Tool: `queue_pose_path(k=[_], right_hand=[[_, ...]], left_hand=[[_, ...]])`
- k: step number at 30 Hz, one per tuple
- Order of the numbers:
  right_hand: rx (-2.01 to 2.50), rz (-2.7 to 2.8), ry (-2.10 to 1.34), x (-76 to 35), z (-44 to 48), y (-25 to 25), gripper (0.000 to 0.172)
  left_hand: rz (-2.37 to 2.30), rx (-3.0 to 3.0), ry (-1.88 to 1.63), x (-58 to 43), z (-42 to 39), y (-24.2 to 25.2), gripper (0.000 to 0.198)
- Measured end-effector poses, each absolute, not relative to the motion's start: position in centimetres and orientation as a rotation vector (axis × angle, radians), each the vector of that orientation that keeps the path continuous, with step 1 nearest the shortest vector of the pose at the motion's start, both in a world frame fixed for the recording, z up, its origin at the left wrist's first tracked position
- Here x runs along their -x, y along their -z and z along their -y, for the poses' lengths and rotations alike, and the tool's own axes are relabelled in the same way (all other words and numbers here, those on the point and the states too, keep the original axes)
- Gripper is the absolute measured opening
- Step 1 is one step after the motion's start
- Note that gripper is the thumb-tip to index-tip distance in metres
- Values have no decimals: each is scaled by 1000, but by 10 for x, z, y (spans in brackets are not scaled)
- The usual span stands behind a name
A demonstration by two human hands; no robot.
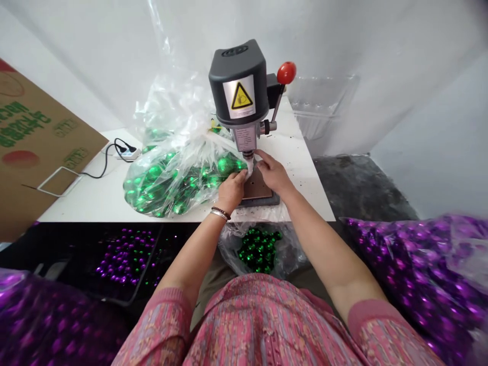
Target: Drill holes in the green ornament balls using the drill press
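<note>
Left hand [231, 189] and right hand [273, 173] pinch a small pale piece [250, 167] between them — beneath the drill press [238, 84].

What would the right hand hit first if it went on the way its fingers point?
The right hand points up-left; its fingertips seem to touch the small white piece under the drill press spindle. Next, likely the left hand.

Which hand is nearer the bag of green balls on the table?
Left. The left hand rests against the bag; the right hand sits beyond the spindle, apart from it.
</note>
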State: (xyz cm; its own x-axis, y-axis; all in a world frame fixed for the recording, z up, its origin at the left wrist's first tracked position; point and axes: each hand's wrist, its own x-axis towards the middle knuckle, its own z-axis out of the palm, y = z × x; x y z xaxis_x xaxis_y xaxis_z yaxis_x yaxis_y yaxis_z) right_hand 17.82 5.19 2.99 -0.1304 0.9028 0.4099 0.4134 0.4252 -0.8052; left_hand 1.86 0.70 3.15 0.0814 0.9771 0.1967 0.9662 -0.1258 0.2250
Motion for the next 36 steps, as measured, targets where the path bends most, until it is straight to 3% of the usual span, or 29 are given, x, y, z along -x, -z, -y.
queue_pose_path(k=[10,17,23,36], right_hand=[[927,1912,-737,-180,-77,-30,52],[941,2070,-459,-190,-88,-35,37],[962,2191,-171,-194,-88,-34,34],[1139,2315,75,-191,-59,-3,30]], left_hand=[[-1934,-2367,-419,-19,-7,-29,39],[-2145,-2415,-889,-15,0,-72,38],[-2150,-2452,-761,-14,-30,-81,24],[-2030,-2517,-696,-16,-24,-56,24]])
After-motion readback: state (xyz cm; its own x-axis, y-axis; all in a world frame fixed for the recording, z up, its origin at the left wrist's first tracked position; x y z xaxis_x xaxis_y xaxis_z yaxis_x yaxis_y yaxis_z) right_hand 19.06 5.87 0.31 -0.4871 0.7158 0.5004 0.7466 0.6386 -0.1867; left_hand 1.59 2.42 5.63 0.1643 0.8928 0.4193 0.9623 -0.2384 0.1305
